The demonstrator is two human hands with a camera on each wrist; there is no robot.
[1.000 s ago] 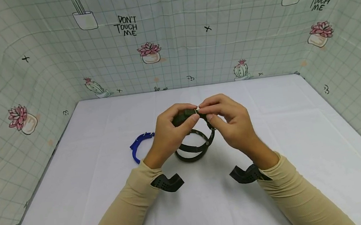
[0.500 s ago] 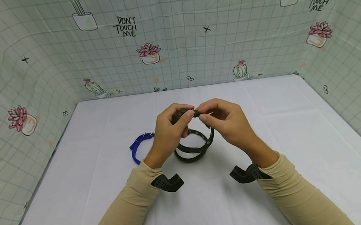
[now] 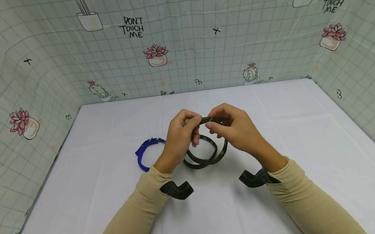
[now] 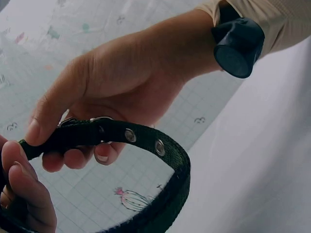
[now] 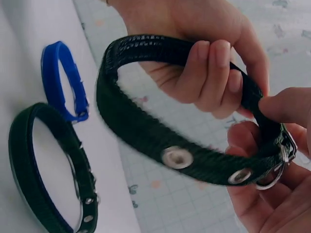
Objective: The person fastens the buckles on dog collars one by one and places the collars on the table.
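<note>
Both hands hold a dark green collar (image 5: 131,126) with metal eyelets, a buckle (image 5: 287,146) and a ring, raised above the white table. My left hand (image 3: 180,135) pinches its strap between thumb and fingers. On the other side, my right hand (image 3: 235,130) pinches the strap close by the buckle. The rest of the collar hangs as a loop below the hands. Behind that loop, a second dark green collar (image 5: 22,145) with eyelets lies on the table. Left of it is a blue collar (image 3: 140,159), partly covered by the left hand and wrist in the head view.
A white cloth covers the table (image 3: 315,137). Grid-patterned fabric (image 3: 194,54) with cactus prints rises at the back and both sides. Each wrist carries a black camera mount (image 3: 178,190) over a beige sleeve (image 3: 129,220).
The hands have drawn slightly apart, baring a short stretch of strap between them. The left hand has shifted a little right, and the hanging loop has swung right over the lying green collar.
</note>
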